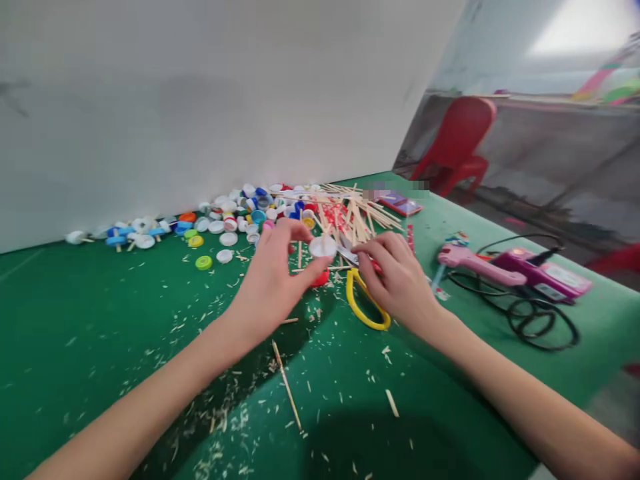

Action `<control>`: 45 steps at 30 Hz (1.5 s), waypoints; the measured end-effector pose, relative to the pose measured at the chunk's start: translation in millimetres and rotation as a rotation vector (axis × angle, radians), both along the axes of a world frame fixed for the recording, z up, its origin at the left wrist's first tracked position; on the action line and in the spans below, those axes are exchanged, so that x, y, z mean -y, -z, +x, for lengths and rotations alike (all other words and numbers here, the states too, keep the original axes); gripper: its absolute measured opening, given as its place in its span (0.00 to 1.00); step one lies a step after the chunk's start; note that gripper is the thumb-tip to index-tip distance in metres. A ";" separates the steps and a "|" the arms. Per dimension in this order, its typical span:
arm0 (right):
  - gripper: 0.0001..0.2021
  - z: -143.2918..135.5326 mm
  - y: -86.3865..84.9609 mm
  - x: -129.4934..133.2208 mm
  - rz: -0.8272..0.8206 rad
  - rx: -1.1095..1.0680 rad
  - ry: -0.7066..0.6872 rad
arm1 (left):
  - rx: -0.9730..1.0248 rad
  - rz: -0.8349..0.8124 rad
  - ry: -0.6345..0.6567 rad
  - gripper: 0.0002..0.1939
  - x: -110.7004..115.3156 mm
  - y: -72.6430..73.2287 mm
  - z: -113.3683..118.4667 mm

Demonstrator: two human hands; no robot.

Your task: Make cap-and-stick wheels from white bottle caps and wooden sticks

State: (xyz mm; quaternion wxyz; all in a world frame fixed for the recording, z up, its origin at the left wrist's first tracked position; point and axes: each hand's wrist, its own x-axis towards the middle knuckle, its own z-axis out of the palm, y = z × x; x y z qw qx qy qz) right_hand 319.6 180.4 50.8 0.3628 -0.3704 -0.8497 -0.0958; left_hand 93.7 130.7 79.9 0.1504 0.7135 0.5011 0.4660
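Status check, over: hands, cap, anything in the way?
Left hand pinching white cap. Right hand at the yellow scissors handle, grip unclear. Loose stick and wood shavings between forearms.

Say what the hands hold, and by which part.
The left hand pinches a white cap by its edge; whether the right hand holds anything, I can't tell.

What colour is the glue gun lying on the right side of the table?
Pale pink glue gun, seen in the head view.
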 end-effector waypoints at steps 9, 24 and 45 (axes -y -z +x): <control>0.08 11.7 14.5 25.4 0.192 0.020 -0.282 | -0.309 -0.153 -0.904 0.18 2.7 17.1 -198.2; 0.06 7.9 26.0 27.4 0.070 0.038 -0.366 | -0.336 -0.343 -1.074 0.16 -25.1 52.2 -305.7; 0.06 10.5 32.4 24.4 -0.002 0.038 -0.341 | -0.395 -0.235 -1.190 0.05 -28.1 40.2 -279.6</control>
